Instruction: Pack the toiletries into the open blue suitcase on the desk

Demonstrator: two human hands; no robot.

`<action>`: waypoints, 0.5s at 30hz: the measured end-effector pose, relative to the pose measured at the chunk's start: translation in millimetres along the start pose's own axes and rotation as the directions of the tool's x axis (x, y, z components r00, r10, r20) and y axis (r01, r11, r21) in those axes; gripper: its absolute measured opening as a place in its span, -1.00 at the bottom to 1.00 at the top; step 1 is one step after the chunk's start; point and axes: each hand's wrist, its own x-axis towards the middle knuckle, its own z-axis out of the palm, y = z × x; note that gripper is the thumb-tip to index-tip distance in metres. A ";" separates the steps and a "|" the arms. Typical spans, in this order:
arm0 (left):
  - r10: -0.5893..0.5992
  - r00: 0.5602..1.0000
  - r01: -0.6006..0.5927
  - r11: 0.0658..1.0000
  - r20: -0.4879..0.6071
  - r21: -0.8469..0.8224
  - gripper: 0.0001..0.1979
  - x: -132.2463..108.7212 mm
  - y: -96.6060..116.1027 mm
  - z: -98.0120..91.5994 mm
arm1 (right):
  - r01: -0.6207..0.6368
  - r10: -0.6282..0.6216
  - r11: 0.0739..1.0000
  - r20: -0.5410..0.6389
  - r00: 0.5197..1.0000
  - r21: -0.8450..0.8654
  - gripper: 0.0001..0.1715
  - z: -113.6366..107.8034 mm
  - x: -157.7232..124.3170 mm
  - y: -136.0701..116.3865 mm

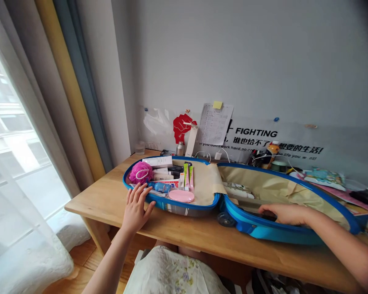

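A blue suitcase lies open on the wooden desk [110, 196], its two halves side by side. The left half [184, 205] holds a pink bath pouf [141, 172], white boxes, tubes, a blue bottle and a pink oval case [181, 196]. My left hand [135, 207] rests with fingers spread on the front rim of that half, holding nothing. My right hand [283, 213] lies flat inside the right half [263, 232], on its beige lining near a dark item; the fingers look stretched out.
A white wall with a "FIGHTING" banner [256, 132], a red fist cutout and a paper sheet stands behind the desk. Bottles, cables and packets crowd the back and right. Curtains and a window are at left. The desk's front edge is near my lap.
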 end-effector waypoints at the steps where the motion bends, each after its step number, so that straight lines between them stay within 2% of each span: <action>1: 0.000 1.000 0.000 1.000 0.001 -0.001 -0.55 0.0 -0.1 0.0 | -0.010 0.003 0.999 0.134 0.991 0.049 -0.68 -1.8 -0.6 -1.2; 2: 0.002 1.000 -0.002 1.000 0.003 0.000 -0.55 -0.1 -0.1 0.1 | -0.018 -0.003 0.996 0.237 0.972 0.087 -0.64 -5.2 -1.4 -1.7; 3: 0.005 1.000 -0.005 1.000 0.001 0.002 -0.55 -0.1 -0.1 0.1 | -0.029 -0.003 0.994 0.287 0.958 0.107 -0.61 -10.4 -2.4 -1.5; 6: 0.012 1.000 -0.012 1.000 -0.011 0.005 -0.54 -0.1 0.1 0.6 | -0.035 0.013 0.994 0.218 0.976 0.100 -0.57 -35.5 -6.2 -0.3; 9: 0.011 1.000 -0.011 1.000 -0.029 -0.008 -0.49 -0.3 0.3 1.8 | 0.010 -0.029 0.991 0.138 0.990 0.133 -0.53 -66.3 -8.6 -9.3; 12: 0.011 0.997 -0.012 1.000 -0.071 -0.022 -0.42 -0.6 0.5 3.5 | 0.076 -0.085 0.985 0.054 0.995 0.154 -0.45 -83.5 -4.5 -41.5; 15: 0.009 0.996 -0.012 0.999 -0.090 -0.031 -0.37 -0.9 -0.1 5.0 | 0.268 -0.271 0.943 -0.014 0.963 0.195 -0.42 -71.7 9.4 -97.1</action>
